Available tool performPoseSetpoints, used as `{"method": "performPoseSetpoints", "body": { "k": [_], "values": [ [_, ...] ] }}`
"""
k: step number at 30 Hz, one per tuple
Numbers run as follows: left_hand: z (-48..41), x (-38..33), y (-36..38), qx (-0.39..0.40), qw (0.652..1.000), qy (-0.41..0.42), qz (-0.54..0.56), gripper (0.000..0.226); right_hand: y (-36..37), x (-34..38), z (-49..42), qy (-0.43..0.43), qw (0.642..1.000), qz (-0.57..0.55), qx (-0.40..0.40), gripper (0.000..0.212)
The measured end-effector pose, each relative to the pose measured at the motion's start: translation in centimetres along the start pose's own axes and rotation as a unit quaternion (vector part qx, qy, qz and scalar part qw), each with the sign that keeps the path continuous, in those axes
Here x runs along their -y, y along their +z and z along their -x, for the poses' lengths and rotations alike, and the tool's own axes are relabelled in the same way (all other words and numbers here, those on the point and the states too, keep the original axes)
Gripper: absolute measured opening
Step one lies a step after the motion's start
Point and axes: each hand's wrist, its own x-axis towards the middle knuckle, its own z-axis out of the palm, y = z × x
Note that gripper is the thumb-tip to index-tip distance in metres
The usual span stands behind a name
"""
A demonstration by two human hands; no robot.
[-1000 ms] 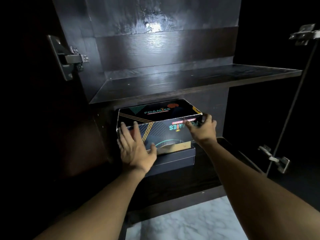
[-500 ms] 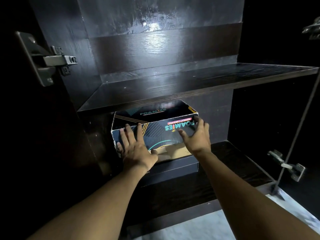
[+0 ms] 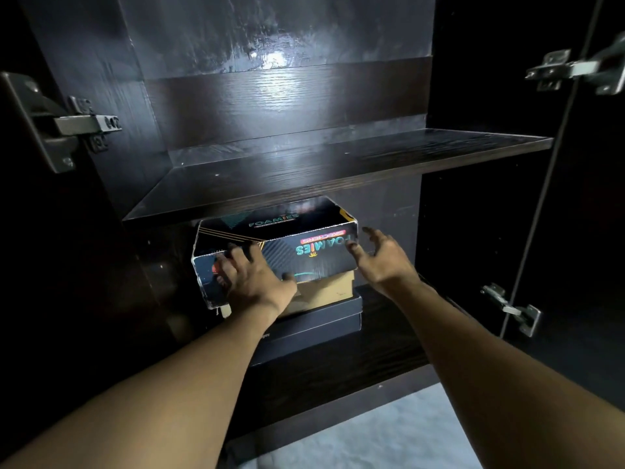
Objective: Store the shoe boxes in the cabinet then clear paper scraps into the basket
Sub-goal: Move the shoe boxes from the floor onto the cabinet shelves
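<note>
Now left hand [image 3: 257,282] lies flat on shoe box [image 3: 304,255]; right hand [image 3: 382,258] hovers, fingers spread.

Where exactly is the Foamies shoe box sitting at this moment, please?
In the head view, the Foamies shoe box sits left of centre, under the cabinet shelf, stacked on a dark box, with the left hand on its front.

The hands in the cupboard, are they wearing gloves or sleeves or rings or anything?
No. The left hand and right hand are both bare, with no gloves. The forearms are bare too, with no sleeves in view. No watch, bracelet or ring shows, though the light is dim.
</note>
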Motion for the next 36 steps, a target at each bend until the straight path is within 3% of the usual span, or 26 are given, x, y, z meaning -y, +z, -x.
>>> {"method": "performPoseSetpoints", "body": {
  "k": [5, 11, 16, 20, 23, 27, 29, 36],
  "values": [
    [1.8, -5.5, 0.1, -0.003, 0.995, 0.064, 0.08, 0.06, -4.4, -0.1, 3.0, 0.013, 0.993, 0.117, -0.021, 0.062],
    [8.3, -13.4, 1.4, 0.115, 0.953, 0.15, 0.239, 0.051, -13.6, -2.4, 10.0, 0.076, 0.974, 0.206, -0.062, 0.059],
    [16.4, -20.7, 1.1, 0.229, 0.88, 0.249, 0.333, 0.035, -21.5, -4.6, 19.0, 0.154, 0.942, 0.269, -0.13, 0.056],
    [25.7, -25.1, 0.2, 0.311, 0.824, 0.312, 0.356, 0.036, -26.7, -5.0, 28.1, 0.211, 0.909, 0.309, -0.182, 0.056],
    [32.7, -27.0, -1.9, 0.374, 0.763, 0.364, 0.381, 0.033, -29.7, -4.1, 35.5, 0.25, 0.89, 0.327, -0.194, 0.052],
    [42.1, -28.5, -4.4, 0.441, 0.682, 0.454, 0.365, 0.049, -32.6, -3.5, 46.0, 0.307, 0.85, 0.345, -0.255, 0.051],
    [46.6, -28.6, -5.9, 0.474, 0.646, 0.489, 0.346, 0.043, -33.6, -3.6, 51.3, 0.338, 0.83, 0.348, -0.276, 0.051],
    [59.4, -26.1, -9.8, 0.563, 0.552, 0.493, 0.367, 0.039, -34.4, -4.1, 66.4, 0.419, 0.775, 0.301, -0.366, 0.049]
  ]
}}
